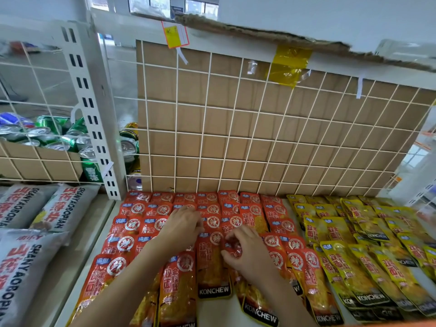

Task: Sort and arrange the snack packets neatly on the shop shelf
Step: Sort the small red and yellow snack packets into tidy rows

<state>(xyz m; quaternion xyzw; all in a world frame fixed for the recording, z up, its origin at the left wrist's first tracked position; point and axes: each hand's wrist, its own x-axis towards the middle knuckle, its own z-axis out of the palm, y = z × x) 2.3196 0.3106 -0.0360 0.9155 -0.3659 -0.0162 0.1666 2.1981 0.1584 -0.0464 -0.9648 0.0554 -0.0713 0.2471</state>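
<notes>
Several red snack packets (pixel 132 228) lie in overlapping rows across the middle of the white shelf (pixel 70 274). To their right, yellow snack packets (pixel 368 260) lie in similar rows. My left hand (pixel 180 228) rests flat on the red packets near the middle rows, fingers fairly straight. My right hand (pixel 247 253) pinches the top edge of one red packet (pixel 232 249) between thumb and fingers. Both forearms reach in from the bottom edge and cover some packets.
A white wire grid backed by brown cardboard (pixel 259 138) closes the back of the shelf. Grey snack bags (pixel 26 263) lie on the left shelf section beyond a white upright post (pixel 94 128). Green drink cans (pixel 59 135) sit behind the grid, upper left.
</notes>
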